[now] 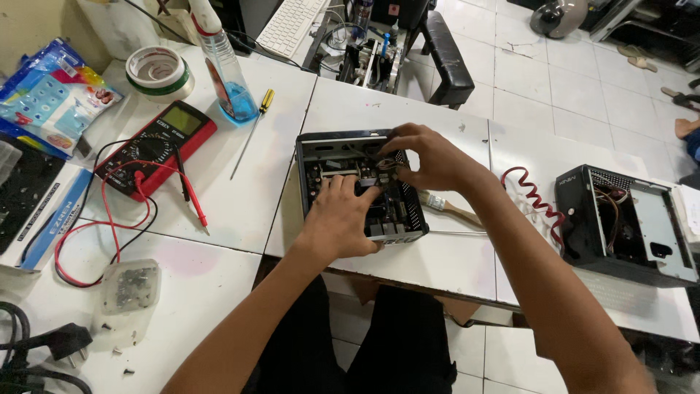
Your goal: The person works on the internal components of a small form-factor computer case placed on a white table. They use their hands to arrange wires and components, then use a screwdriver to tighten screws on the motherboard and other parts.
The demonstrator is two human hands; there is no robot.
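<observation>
A small open black computer case (319,150) lies on the white table (233,211), its circuit board and wires exposed. My left hand (338,219) rests flat inside it, fingers pressing on the board near the middle. My right hand (430,157) reaches in from the right, its fingers pinched on a small bundle of wires (385,165) near the case's top edge. What lies under both hands is hidden.
A red multimeter (157,146) with red and black leads, a yellow-handled screwdriver (251,133), a tape roll (159,71) and a spray bottle (222,66) lie left. A screw tub (130,288) sits front left. A brush (452,207), red coiled cable (536,201) and a second open case (627,222) lie right.
</observation>
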